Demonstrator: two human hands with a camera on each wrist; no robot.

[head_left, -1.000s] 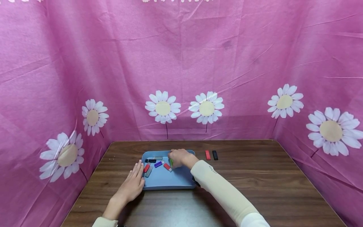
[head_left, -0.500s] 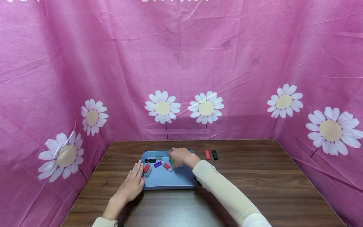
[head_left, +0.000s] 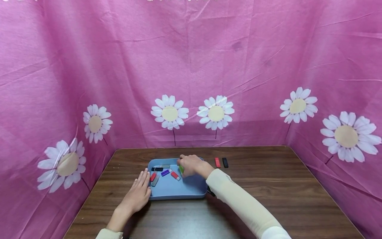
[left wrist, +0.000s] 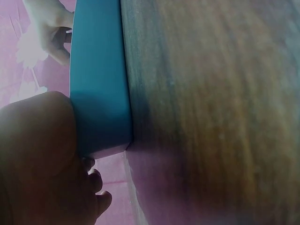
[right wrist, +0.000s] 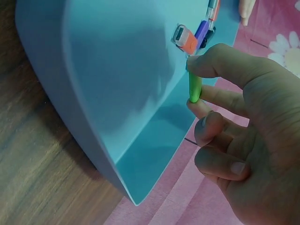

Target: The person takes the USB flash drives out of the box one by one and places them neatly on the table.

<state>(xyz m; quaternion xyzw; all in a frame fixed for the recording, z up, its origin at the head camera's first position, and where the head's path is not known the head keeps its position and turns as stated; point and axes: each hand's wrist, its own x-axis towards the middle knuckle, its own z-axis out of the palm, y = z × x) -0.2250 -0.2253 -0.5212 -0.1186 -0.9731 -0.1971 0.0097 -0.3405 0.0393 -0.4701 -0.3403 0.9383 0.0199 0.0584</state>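
A shallow blue tray [head_left: 176, 196] stands on the wooden table. Along its left side my left hand [head_left: 136, 194] rests with straight fingers against the wall; the left wrist view shows that hand [left wrist: 40, 154] beside the tray's outer side. Over the tray's back right part, my right hand [head_left: 191, 165] pinches a green USB stick [right wrist: 194, 86] between thumb and fingers. Left of it in the tray lie a red USB stick [head_left: 175, 176], a purple one [head_left: 165, 173], a black one [head_left: 157, 169] and several others, red and grey.
Behind the tray's right corner, a red USB stick [head_left: 217, 162] and a black USB stick [head_left: 225, 162] lie side by side on the table [head_left: 268, 192]. A pink curtain [head_left: 191, 66] with white daisies hangs close around the table's back and sides.
My right hand shifts very slightly, the green USB stick still pinched in it. The left hand keeps its place at the tray's side, and the head view drifts a little.
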